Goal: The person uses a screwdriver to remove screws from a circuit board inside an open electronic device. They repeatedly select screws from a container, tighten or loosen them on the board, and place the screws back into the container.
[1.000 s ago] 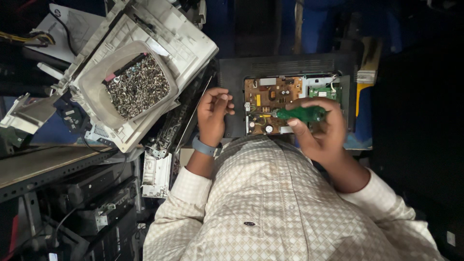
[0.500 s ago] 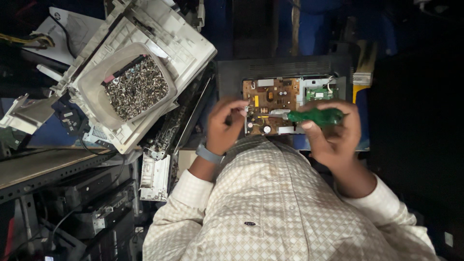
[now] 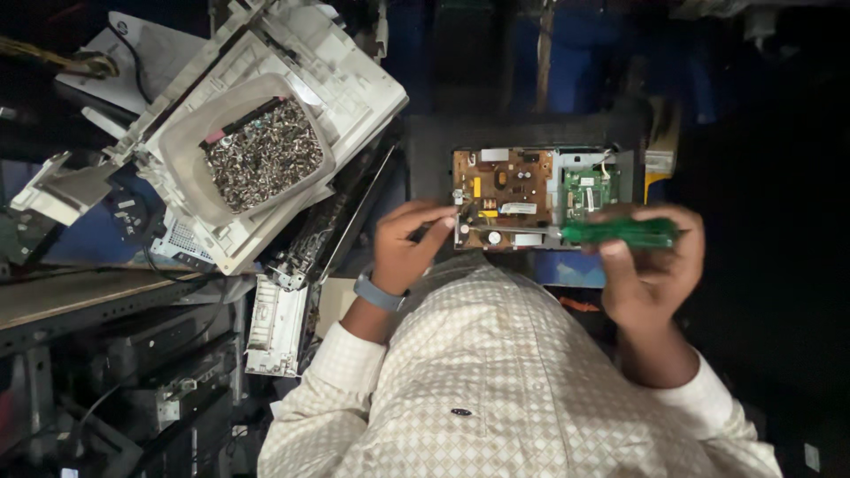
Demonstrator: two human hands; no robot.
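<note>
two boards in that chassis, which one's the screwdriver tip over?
The brown board, the larger one on the left; the small green board sits nearer the screwdriver handle.

A screwdriver point(image 3: 584, 233) with a translucent green handle lies nearly level across the lower edge of a brown circuit board point(image 3: 503, 196); its thin metal shaft runs leftward over the board, the tip ending near the board's lower left corner. The brown board is rectangular, studded with yellow, black and white components, and sits flat in a dark frame. Just beside it to the right is a smaller green circuit board point(image 3: 583, 192), with what may be thin white wires at its upper edge.
</note>
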